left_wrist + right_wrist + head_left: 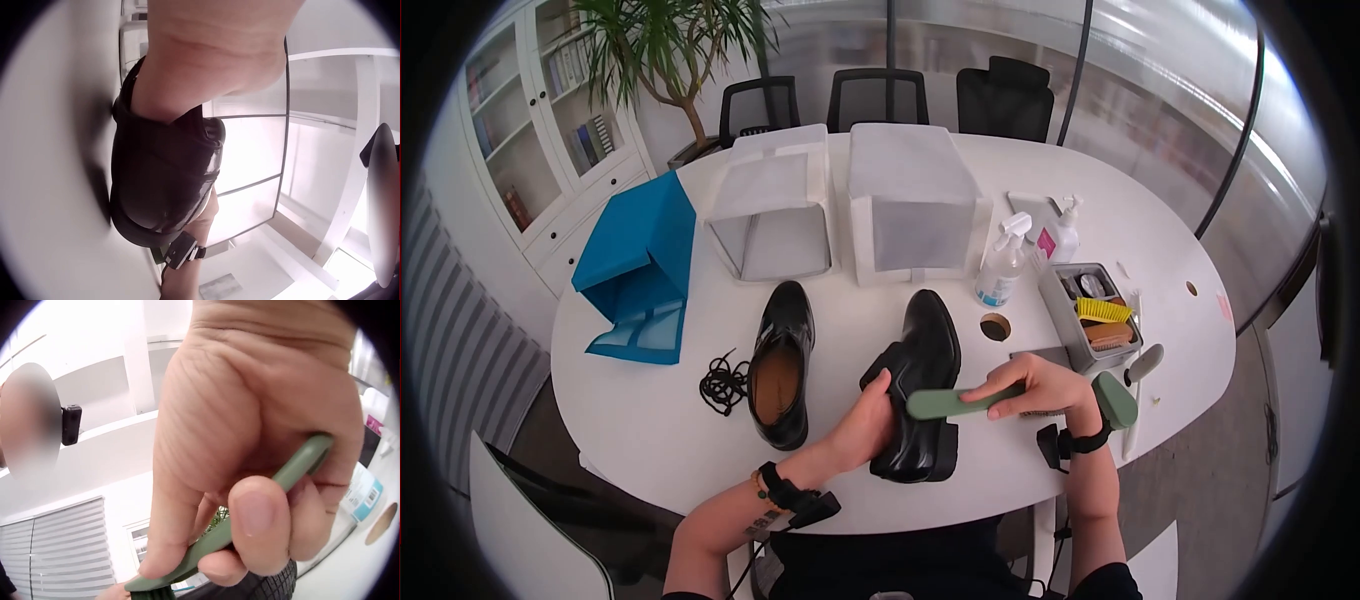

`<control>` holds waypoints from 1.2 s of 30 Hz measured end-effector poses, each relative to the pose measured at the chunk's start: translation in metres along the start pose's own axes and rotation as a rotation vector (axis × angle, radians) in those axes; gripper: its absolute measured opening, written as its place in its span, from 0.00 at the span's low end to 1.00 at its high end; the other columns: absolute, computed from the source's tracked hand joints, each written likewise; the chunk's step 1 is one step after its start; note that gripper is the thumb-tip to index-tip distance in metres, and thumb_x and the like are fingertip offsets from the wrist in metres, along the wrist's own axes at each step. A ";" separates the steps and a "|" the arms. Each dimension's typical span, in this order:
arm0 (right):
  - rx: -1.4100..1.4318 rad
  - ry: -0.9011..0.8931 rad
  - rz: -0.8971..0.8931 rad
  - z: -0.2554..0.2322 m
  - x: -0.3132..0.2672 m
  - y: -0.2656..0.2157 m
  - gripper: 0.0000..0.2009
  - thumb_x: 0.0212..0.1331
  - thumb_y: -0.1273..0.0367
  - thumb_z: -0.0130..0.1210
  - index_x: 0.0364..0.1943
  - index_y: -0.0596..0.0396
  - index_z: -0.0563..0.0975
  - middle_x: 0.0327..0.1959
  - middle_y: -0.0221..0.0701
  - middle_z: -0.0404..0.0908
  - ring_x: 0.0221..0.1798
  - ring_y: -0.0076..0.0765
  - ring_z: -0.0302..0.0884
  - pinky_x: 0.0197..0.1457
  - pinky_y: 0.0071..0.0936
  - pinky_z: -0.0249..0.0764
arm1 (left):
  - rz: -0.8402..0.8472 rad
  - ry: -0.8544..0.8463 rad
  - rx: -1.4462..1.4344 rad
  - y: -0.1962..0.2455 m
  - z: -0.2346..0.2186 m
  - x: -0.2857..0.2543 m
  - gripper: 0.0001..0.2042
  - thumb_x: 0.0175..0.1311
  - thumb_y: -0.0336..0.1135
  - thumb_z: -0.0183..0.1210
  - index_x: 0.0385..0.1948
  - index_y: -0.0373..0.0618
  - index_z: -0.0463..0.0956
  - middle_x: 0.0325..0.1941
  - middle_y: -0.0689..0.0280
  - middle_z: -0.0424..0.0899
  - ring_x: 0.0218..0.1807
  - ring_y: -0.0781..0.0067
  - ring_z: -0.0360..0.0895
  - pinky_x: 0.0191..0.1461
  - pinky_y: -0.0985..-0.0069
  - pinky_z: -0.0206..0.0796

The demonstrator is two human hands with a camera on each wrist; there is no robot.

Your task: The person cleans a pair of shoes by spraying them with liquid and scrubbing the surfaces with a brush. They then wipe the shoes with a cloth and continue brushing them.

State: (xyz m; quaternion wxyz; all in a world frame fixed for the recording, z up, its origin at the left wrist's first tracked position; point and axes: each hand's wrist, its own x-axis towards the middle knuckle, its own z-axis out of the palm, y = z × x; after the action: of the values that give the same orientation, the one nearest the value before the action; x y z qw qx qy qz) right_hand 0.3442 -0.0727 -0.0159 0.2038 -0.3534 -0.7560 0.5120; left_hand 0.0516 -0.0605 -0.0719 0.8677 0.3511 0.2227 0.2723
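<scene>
Via remote feed, I see L hand (865, 428) gripping blk leather shoe (928, 345), R hand (1048, 384) pinching green brush (940, 404) against it; slack L grip cd let shoe roll.

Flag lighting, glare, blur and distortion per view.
Head: fisheye bowing, black corners, glare on the held shoe. Left wrist: shoe dark against washed-out background, soft shadow on the table, blurred oval at right. Right wrist: upper-left background near white, blurred oval at left, dark corners.

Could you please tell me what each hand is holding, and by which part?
The right hand holds the green brush by its handle; the left hand holds a black shoe at its opening.
</scene>
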 end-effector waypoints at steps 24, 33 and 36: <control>-0.130 0.409 0.050 0.001 0.001 0.005 0.19 0.65 0.74 0.63 0.60 0.52 0.81 0.54 0.31 0.88 0.48 0.15 0.77 0.54 0.20 0.75 | 0.144 -0.041 0.626 -0.004 -0.006 -0.007 0.36 0.69 0.41 0.65 0.71 0.33 0.54 0.66 0.59 0.69 0.67 0.70 0.69 0.71 0.69 0.64; -0.120 0.435 0.144 0.000 0.003 0.005 0.21 0.63 0.75 0.64 0.61 0.49 0.81 0.50 0.28 0.89 0.43 0.15 0.75 0.51 0.19 0.75 | 0.253 -0.042 0.940 0.002 0.002 -0.014 0.30 0.65 0.47 0.69 0.58 0.32 0.69 0.57 0.53 0.74 0.64 0.61 0.71 0.67 0.65 0.65; -0.136 0.399 0.000 -0.004 0.002 0.018 0.21 0.63 0.76 0.64 0.62 0.48 0.81 0.47 0.25 0.88 0.43 0.14 0.74 0.50 0.19 0.75 | 0.332 -0.049 1.108 0.007 0.007 -0.016 0.32 0.63 0.51 0.69 0.56 0.32 0.70 0.56 0.51 0.73 0.61 0.56 0.71 0.66 0.64 0.64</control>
State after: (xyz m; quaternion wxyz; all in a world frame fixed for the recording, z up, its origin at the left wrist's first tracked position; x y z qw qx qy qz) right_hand 0.3511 -0.0646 -0.0311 0.3253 -0.4606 -0.7334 0.3795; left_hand 0.0409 -0.0700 -0.0593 0.5051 0.7894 0.2538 0.2394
